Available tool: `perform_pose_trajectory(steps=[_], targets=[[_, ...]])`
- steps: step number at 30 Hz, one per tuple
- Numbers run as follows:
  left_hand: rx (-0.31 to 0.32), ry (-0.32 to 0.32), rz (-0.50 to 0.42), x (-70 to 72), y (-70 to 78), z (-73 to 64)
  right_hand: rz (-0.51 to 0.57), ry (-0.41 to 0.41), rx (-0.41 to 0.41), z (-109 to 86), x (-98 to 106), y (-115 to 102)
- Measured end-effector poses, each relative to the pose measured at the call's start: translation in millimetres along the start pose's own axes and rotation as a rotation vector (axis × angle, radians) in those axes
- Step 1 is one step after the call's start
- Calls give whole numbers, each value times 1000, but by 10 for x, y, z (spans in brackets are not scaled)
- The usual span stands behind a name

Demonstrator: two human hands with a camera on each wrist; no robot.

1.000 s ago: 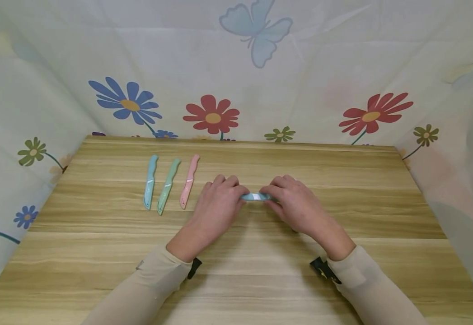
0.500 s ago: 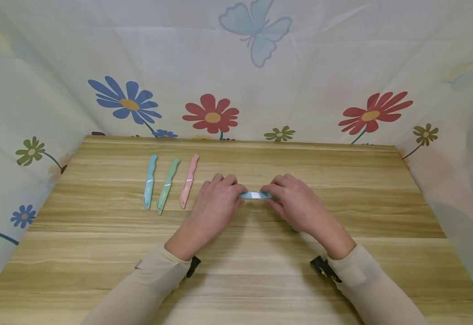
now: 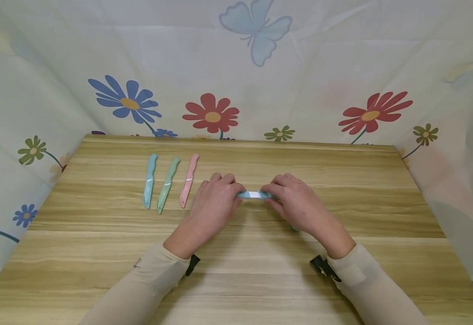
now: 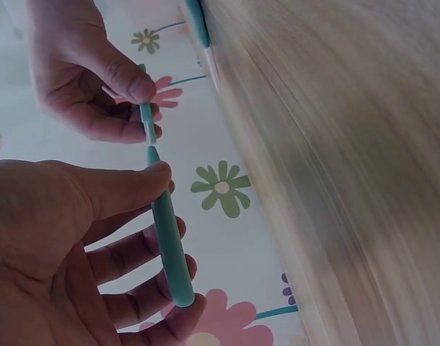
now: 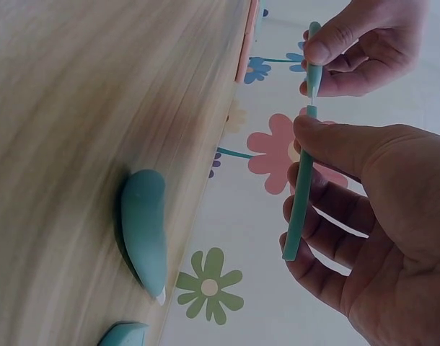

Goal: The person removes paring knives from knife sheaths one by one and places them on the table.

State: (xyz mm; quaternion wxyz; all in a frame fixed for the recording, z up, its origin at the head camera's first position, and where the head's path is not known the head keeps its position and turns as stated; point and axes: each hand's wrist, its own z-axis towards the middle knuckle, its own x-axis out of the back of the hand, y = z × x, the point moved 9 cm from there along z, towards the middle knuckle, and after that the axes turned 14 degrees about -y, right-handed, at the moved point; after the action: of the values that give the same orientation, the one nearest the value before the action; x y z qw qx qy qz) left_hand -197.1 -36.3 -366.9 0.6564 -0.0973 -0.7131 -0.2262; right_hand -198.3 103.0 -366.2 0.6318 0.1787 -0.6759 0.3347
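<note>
Above the table, both hands hold a small blue-green paring knife and its blade cover in line. My left hand pinches the knife handle between thumb and fingers. My right hand pinches the blade cover. A short stretch of white blade shows between the two hands; the rest lies hidden in the cover. Left of my left hand, a blue knife, a green knife and a pink knife lie side by side in their covers.
On the wooden table, a teal handle-shaped piece with a whitish tip lies below my right hand, mostly hidden in the head view. Another teal piece is cut off by the frame edge. A flowered cloth stands around the table.
My left hand has shifted slightly left with the handle, while my right hand stays nearly in place. The white stretch between handle and cover has grown longer.
</note>
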Motion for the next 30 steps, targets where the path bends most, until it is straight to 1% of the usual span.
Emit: perform_pose_trajectory(steps=[12,20,30], targets=[[24,-18,-17,10,-27,7,3,-6,-22,-6,-3,35],[28,-13,-15,27,-39,2,7,3,-17,-12,10,42],[41,-22,-25,27,-67,2,12,-2,-15,-14,11,48]])
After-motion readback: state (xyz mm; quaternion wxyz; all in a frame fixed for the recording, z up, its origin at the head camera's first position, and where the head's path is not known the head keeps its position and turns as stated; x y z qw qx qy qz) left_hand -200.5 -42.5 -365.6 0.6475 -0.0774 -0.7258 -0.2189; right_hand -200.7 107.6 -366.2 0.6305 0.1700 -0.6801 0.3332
